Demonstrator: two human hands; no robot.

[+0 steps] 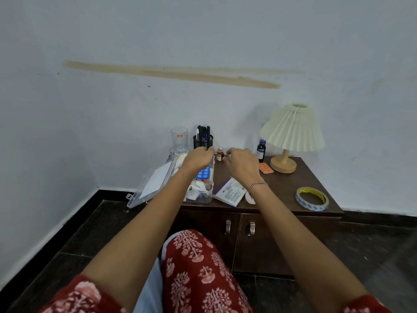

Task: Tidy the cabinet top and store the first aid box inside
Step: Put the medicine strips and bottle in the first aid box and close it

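Note:
A clear plastic first aid box [204, 197] stands open on the left part of the dark brown cabinet top [291, 186], its lid [153, 181] hanging over the left edge. Blue pill strips and bandages lie inside. My left hand [198, 158] is over the box's far end, fingers curled down by its rim; what it holds is hidden. My right hand [242, 163] hovers with fingers spread just right of a small brown vial [220, 154]. A white medicine sachet [230, 192] lies below that wrist.
At the back stand a glass [179, 140], a black mesh pen holder [203, 141], a dark syrup bottle [261, 150] and a pleated lamp [291, 136]. An orange pill strip [266, 168] and a tape roll [311, 198] lie at right. Cabinet doors [270, 245] are closed.

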